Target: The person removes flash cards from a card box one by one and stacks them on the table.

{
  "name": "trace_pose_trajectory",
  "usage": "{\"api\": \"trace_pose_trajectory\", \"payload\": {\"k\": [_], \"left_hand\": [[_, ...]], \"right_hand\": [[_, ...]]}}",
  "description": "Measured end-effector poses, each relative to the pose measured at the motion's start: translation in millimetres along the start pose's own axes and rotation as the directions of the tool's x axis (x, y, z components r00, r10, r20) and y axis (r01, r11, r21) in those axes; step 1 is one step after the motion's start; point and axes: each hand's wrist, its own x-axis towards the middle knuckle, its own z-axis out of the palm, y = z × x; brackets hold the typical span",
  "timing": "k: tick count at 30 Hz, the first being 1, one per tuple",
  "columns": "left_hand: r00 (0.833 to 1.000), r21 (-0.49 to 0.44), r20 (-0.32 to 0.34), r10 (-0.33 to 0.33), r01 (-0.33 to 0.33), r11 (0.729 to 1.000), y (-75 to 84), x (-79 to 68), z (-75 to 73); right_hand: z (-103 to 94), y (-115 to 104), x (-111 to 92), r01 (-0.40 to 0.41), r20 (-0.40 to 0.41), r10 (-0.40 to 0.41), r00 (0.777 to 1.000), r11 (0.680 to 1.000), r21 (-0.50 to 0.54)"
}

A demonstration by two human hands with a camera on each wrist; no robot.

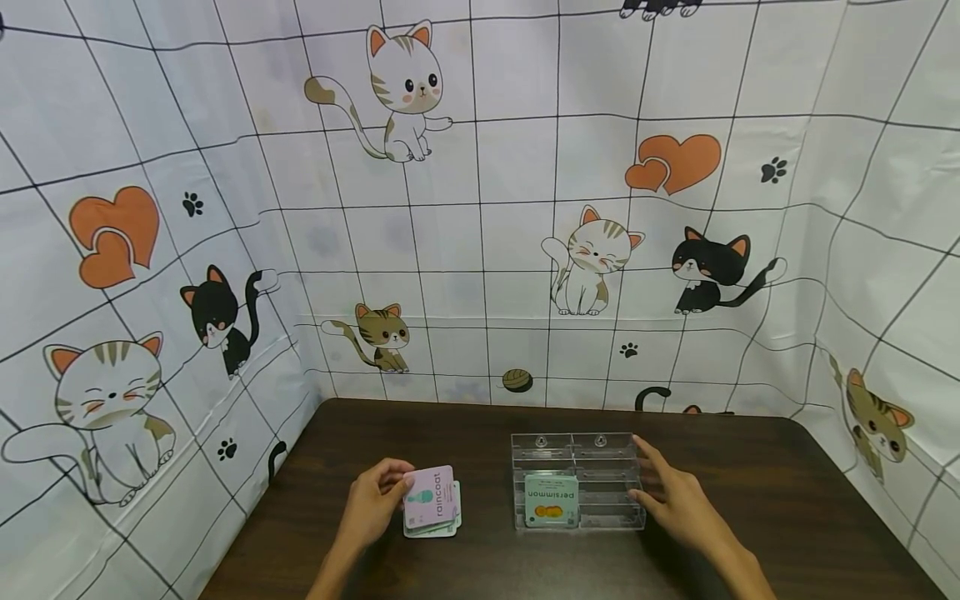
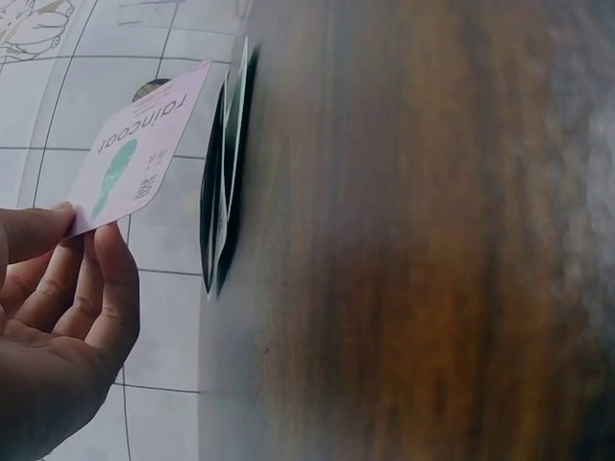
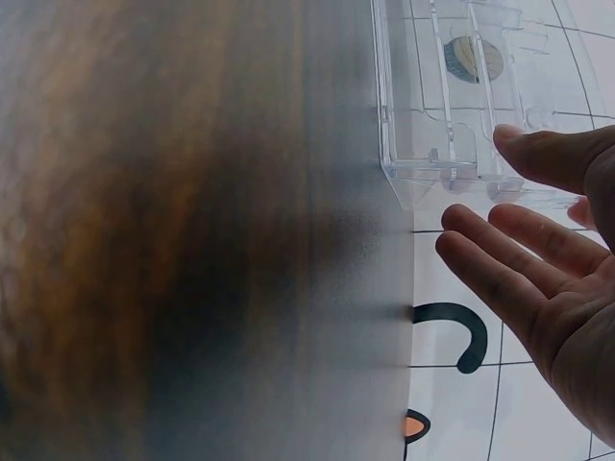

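Note:
My left hand [image 1: 377, 500] pinches a pink card marked "raincoat" [image 1: 430, 497] between thumb and fingers. In the left wrist view, that card [image 2: 135, 158] is raised and tilted above a small stack of cards [image 2: 226, 182] lying on the table. A clear plastic rack [image 1: 609, 487] with stepped compartments stands to the right. Its lower left compartment holds a green "persimmon" card [image 1: 551, 500]. My right hand [image 1: 678, 504] is at the rack's right side, fingers extended, thumb and index fingertip by its edge. In the right wrist view, the thumb overlaps the rack [image 3: 461, 115]; exact contact is unclear.
A dark brown wooden table [image 1: 480, 567] carries the cards and the rack. Behind it and at both sides hangs a white sheet [image 1: 517, 167] with a grid and printed cats.

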Motion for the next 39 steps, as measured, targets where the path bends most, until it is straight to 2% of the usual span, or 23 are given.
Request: {"api": "trace_pose_trajectory", "payload": {"k": [6,14,19,27,39], "left_hand": [[0.999,0.021,0.033,-0.017,0.017,1.000,-1.6,-1.0,-0.7],[0.992,0.085,0.126,-0.019,0.008,0.996,-4.7,-2.0,-5.8],[0.988,0.121,0.156,-0.020,0.001,0.993,-1.9,-4.1,-8.7],[0.991,0.270,0.134,0.026,-0.062,0.961,5.3,-6.8,-12.5],[0.992,0.273,0.112,0.057,-0.085,0.958,11.3,-7.7,-14.0]], "right_hand": [[0.1,1,0,-0.002,0.002,0.002,1.000,1.000,0.009],[0.4,1,0,-0.001,0.001,0.001,1.000,1.000,0.011],[1.1,1,-1,0.001,0.000,-0.001,1.000,1.000,0.012],[-0.1,0,0,0.004,-0.001,-0.004,1.000,1.000,0.014],[-0.9,-1,0,-0.003,0.004,0.003,1.000,1.000,0.006]]}}
